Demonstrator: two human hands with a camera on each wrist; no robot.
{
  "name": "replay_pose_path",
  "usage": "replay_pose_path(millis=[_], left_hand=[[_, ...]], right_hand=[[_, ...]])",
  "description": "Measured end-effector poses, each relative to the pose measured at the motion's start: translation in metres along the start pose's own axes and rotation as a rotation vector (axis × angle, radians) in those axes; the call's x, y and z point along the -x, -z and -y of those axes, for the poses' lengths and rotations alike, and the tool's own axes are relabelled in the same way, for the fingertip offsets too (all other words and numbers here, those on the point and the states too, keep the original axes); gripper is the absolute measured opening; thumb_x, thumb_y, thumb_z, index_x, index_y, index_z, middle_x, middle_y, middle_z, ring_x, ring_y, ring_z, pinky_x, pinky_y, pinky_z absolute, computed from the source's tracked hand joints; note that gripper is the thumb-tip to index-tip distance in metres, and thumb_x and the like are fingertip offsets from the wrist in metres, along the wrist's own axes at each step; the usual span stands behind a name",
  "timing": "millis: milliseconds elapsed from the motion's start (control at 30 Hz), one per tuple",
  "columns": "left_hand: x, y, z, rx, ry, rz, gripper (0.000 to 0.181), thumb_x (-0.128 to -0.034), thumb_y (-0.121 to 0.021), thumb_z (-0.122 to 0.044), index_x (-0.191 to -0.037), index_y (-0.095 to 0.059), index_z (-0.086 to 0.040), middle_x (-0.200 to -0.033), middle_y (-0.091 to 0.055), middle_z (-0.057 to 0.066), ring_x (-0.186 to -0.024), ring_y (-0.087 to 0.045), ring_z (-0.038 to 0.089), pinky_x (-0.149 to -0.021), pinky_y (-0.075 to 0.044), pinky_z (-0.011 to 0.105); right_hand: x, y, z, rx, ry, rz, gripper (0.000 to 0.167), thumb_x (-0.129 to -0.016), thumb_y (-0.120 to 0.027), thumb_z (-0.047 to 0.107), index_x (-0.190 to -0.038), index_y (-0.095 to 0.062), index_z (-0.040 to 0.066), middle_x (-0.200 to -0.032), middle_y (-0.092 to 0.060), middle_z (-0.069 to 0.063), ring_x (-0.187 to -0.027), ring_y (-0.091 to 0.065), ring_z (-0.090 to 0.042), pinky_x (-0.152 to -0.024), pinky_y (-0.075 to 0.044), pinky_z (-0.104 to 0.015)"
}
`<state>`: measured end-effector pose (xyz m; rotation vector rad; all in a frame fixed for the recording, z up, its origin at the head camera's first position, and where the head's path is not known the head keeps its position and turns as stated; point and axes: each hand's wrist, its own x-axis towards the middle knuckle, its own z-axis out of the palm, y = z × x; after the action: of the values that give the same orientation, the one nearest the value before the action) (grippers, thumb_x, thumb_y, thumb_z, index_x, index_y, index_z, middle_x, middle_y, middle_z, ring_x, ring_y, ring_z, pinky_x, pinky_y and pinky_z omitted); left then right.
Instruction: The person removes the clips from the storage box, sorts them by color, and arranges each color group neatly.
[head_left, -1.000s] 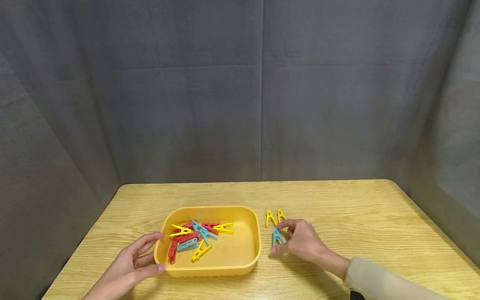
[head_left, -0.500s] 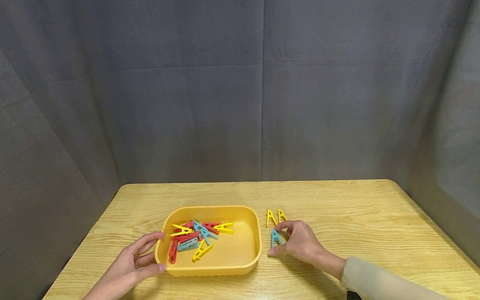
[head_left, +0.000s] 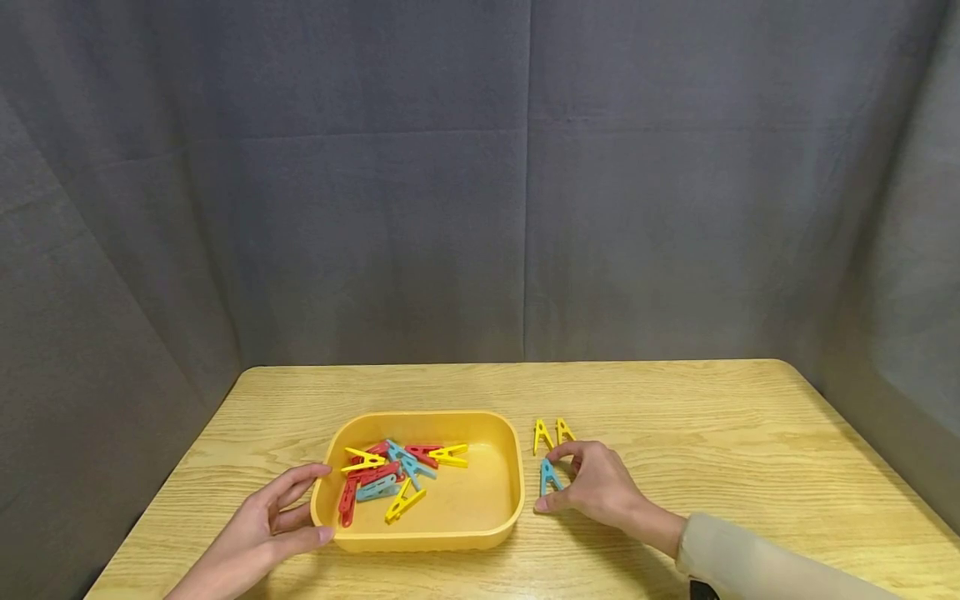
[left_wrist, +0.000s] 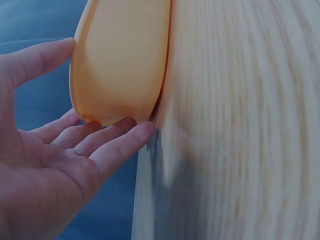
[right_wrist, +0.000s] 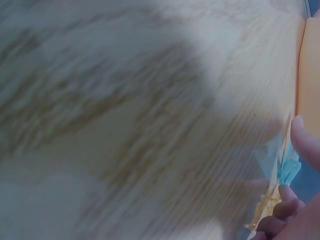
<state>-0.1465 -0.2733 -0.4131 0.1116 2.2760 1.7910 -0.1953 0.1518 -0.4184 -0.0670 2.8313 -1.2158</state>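
Note:
The left hand [head_left: 255, 533] rests its thumb and fingertips against the left end of a yellow plastic tray [head_left: 420, 543]. Seen from the left wrist, its fingers [left_wrist: 107, 142] are spread and fairly straight along the tray's end wall [left_wrist: 112, 85]. To the right of the tray, the right hand [head_left: 596, 487] pinches a blue clothespin [head_left: 549, 473] between thumb and index finger, low at the table. The right wrist view shows the same blue clothespin [right_wrist: 289, 171] partly hidden by fingers. Just behind it lie two yellow clothespins [head_left: 542, 435] [head_left: 564, 430], side by side.
Red, blue and yellow clothespins [head_left: 378, 475] lie jumbled in the left half of the tray. Bare tray floor [head_left: 472, 492] shows on the right. The wooden table [head_left: 712, 425] extends to a grey curtain [head_left: 375, 250] at the back and sides.
The right hand has shifted slightly left with the blue clothespin, bringing it closer to the line of the left yellow one. The left hand and tray stay nearly still.

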Motion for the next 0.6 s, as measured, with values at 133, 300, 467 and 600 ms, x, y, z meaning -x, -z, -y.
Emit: replay_pose_path(millis=[133,300,467,600], left_hand=[[0.0006,-0.0005,-0.0006,-0.001,0.002,-0.004,0.077,-0.0908,-0.082,-0.004,-0.155,-0.039,0.004,-0.162,-0.032,0.035,-0.135,-0.054,0.047,-0.092,-0.061,0.037],[-0.0002,-0.0005,-0.0007,-0.02,-0.004,-0.009,0.077,-0.0902,-0.083,-0.004,-0.154,-0.04,0.004,-0.162,-0.033,0.035,-0.134,-0.056,0.047,-0.092,-0.061,0.037],[0.0004,0.0001,-0.0005,-0.013,-0.016,0.006,0.078,-0.0909,-0.082,-0.005,-0.155,-0.038,0.005,-0.162,-0.031,0.036,-0.134,-0.055,0.048,-0.092,-0.061,0.036],[0.0004,0.0009,-0.0004,-0.016,-0.021,0.011,0.078,-0.0916,-0.082,-0.005,-0.155,-0.038,0.005,-0.162,-0.031,0.036,-0.135,-0.054,0.049,-0.092,-0.061,0.036]], right_hand=[[0.0,-0.0003,0.0007,0.017,0.0,-0.008,0.063,-0.055,-0.107,0.023,-0.11,-0.078,0.011,-0.087,-0.059,-0.005,-0.08,-0.05,-0.021,-0.066,-0.042,-0.034],[0.0003,-0.0011,0.0005,0.009,-0.006,-0.004,0.063,-0.056,-0.107,0.021,-0.111,-0.078,0.011,-0.084,-0.057,-0.006,-0.078,-0.049,-0.021,-0.065,-0.038,-0.033],[0.0006,-0.0008,-0.0004,0.007,0.005,-0.003,0.065,-0.055,-0.107,0.021,-0.112,-0.078,0.011,-0.084,-0.056,-0.005,-0.078,-0.048,-0.021,-0.064,-0.037,-0.033],[0.0007,0.0006,-0.0004,-0.013,0.004,0.002,0.065,-0.055,-0.107,0.02,-0.113,-0.077,0.012,-0.082,-0.054,-0.006,-0.076,-0.047,-0.021,-0.063,-0.035,-0.032]])
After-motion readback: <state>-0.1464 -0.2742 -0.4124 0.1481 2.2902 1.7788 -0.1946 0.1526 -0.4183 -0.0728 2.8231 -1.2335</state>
